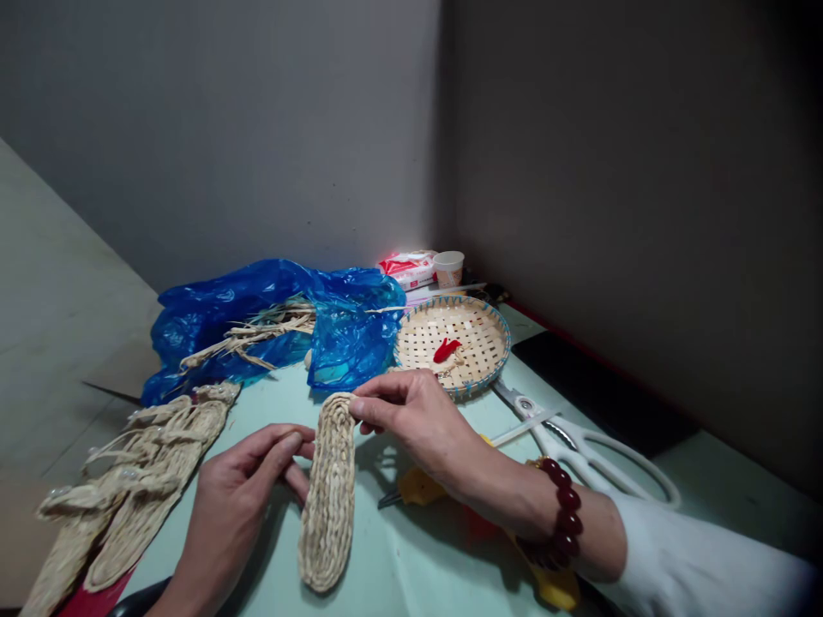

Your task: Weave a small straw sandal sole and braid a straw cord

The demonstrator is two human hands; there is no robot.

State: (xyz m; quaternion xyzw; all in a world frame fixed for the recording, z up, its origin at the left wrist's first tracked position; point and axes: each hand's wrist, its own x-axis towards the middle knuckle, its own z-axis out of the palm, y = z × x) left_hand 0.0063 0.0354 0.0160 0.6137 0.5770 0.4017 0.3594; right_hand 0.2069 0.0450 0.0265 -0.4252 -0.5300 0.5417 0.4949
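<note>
A long, oval woven straw sole [327, 506] is held up over the table, its coiled braid facing me. My right hand [411, 420], wearing a dark red bead bracelet [566, 510], pinches the sole's upper right edge between thumb and fingers. At the left edge, my left hand [248, 488] has its thumb pressed to the index finger, and its fingertips pass behind the sole. Those tips are hidden. Under my right forearm lie tools with yellow handles [417, 487], partly covered.
Straw sandals [147, 480] lie at the left. Behind are a blue plastic bag [257, 283] with straw strands [257, 330] and a round woven basket [495, 338] holding a small red item [446, 350]. White-handled scissors [579, 446] lie right; a tissue pack [411, 272] and paper cup [448, 268] stand behind.
</note>
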